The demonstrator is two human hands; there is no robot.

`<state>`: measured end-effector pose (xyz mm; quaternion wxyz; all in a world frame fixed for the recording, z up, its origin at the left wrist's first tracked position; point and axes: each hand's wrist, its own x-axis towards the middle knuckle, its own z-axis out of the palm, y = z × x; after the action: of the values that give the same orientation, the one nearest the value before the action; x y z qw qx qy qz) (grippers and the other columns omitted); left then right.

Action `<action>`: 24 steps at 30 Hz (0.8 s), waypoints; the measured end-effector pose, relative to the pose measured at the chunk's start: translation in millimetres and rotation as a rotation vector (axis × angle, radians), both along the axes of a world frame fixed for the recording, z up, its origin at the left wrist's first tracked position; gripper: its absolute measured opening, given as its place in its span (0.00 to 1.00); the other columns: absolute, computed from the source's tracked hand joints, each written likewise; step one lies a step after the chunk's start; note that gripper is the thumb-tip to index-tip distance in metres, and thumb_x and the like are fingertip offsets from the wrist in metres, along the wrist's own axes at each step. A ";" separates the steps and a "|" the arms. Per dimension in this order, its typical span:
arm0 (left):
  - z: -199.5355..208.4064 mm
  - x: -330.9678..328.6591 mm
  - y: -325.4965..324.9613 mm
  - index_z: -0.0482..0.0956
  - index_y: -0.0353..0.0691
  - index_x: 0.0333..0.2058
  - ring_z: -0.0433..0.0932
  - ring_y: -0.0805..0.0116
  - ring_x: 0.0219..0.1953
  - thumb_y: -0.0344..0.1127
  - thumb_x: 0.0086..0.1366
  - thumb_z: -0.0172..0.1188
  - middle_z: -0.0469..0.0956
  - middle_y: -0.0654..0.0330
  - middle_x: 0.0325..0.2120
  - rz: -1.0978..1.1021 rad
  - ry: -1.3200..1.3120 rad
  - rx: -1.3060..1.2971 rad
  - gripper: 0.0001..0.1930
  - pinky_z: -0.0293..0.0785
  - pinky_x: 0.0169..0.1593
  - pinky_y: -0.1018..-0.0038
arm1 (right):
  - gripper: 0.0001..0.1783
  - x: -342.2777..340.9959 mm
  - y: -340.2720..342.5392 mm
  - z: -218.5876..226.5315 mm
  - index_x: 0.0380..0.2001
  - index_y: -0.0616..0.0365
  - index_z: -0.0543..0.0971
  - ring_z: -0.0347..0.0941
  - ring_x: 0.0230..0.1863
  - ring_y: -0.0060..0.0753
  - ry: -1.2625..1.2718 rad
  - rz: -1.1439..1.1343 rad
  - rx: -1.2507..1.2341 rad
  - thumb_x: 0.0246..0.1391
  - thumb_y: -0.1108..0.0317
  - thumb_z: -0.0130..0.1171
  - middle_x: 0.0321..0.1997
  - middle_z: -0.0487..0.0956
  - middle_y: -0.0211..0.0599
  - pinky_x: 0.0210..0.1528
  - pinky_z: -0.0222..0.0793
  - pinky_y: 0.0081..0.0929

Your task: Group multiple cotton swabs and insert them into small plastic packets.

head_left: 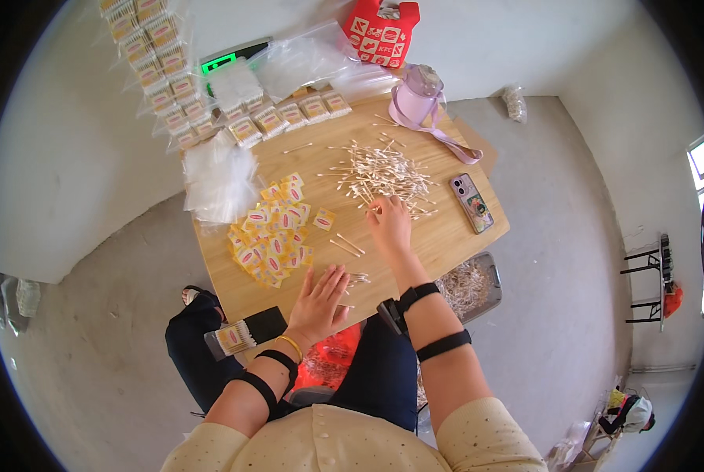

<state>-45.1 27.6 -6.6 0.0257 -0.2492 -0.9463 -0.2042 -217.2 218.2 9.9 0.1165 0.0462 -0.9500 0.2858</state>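
Observation:
A loose pile of cotton swabs (387, 169) lies on the wooden table. At its near edge is my right hand (389, 224), fingers curled together on swabs, the fingertips partly hidden. My left hand (320, 299) rests flat with fingers stretched out near the table's front edge. Beside and partly under those fingers is a small bunch of cotton swabs (358, 278). Two single swabs (347, 245) lie between the hands and a heap of yellow-and-white printed cards (277, 236). One card (324, 219) sits apart from the heap.
Clear plastic bags (219, 177) and packed swab bundles (270, 123) line the table's far left. A lilac bottle (421, 90) and a phone (471, 203) are at the right. A grey bin of swabs (470, 287) stands below the right edge; a dark box (245, 333) is at the front left.

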 end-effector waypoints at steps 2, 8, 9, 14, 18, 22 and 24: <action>1.3 -1.9 4.1 0.63 0.39 0.69 0.56 0.59 0.75 0.48 0.64 0.59 0.61 0.55 0.71 -0.005 0.004 0.012 0.37 0.44 0.76 0.46 | 0.04 -12.3 5.7 -9.1 0.30 0.51 0.82 0.73 0.48 0.49 0.042 -0.040 0.037 0.50 0.67 0.65 0.39 0.79 0.40 0.51 0.71 0.45; -0.8 0.0 2.0 0.62 0.39 0.69 0.56 0.59 0.75 0.47 0.65 0.59 0.61 0.55 0.71 -0.002 0.003 0.014 0.37 0.44 0.76 0.46 | 0.03 -13.7 0.7 -16.5 0.29 0.52 0.81 0.74 0.47 0.49 -0.003 -0.042 0.135 0.49 0.69 0.64 0.39 0.79 0.39 0.50 0.71 0.46; -0.6 0.5 1.5 0.62 0.39 0.69 0.56 0.59 0.75 0.47 0.65 0.59 0.60 0.55 0.71 -0.004 0.000 0.002 0.37 0.44 0.76 0.46 | 0.03 -9.1 0.4 -16.8 0.28 0.52 0.81 0.74 0.47 0.50 0.014 -0.002 0.106 0.49 0.68 0.64 0.39 0.79 0.39 0.50 0.70 0.46; 2.3 0.3 1.0 0.61 0.39 0.70 0.54 0.58 0.76 0.48 0.65 0.59 0.59 0.55 0.72 -0.007 -0.020 -0.007 0.38 0.44 0.76 0.46 | 0.05 34.0 -3.5 -21.3 0.31 0.51 0.80 0.73 0.48 0.50 -0.025 0.126 0.163 0.49 0.68 0.65 0.40 0.78 0.40 0.51 0.70 0.47; 1.5 1.7 0.7 0.60 0.39 0.71 0.53 0.59 0.76 0.48 0.65 0.59 0.58 0.55 0.72 -0.009 -0.024 -0.027 0.38 0.43 0.76 0.46 | 0.11 60.2 -19.8 -16.6 0.38 0.48 0.80 0.72 0.49 0.50 0.007 0.159 -0.031 0.49 0.68 0.65 0.42 0.77 0.38 0.51 0.69 0.47; 0.9 2.4 1.6 0.60 0.39 0.70 0.53 0.57 0.76 0.47 0.65 0.60 0.59 0.53 0.71 -0.016 -0.006 -0.022 0.38 0.42 0.76 0.45 | 0.13 77.8 -26.4 -14.6 0.41 0.48 0.82 0.71 0.49 0.51 -0.054 0.232 -0.057 0.50 0.70 0.65 0.43 0.76 0.39 0.55 0.68 0.45; -0.3 2.3 3.0 0.60 0.39 0.70 0.55 0.56 0.74 0.48 0.66 0.60 0.59 0.53 0.71 -0.016 0.013 -0.024 0.38 0.43 0.76 0.45 | 0.12 86.4 -24.7 -21.6 0.40 0.48 0.82 0.71 0.48 0.50 -0.012 0.246 -0.080 0.50 0.70 0.64 0.42 0.76 0.39 0.53 0.68 0.45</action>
<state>-42.9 30.6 -7.0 0.0273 -0.2583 -0.9465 -0.1913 -130.7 193.5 -11.7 0.0766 0.1561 -0.9257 0.3360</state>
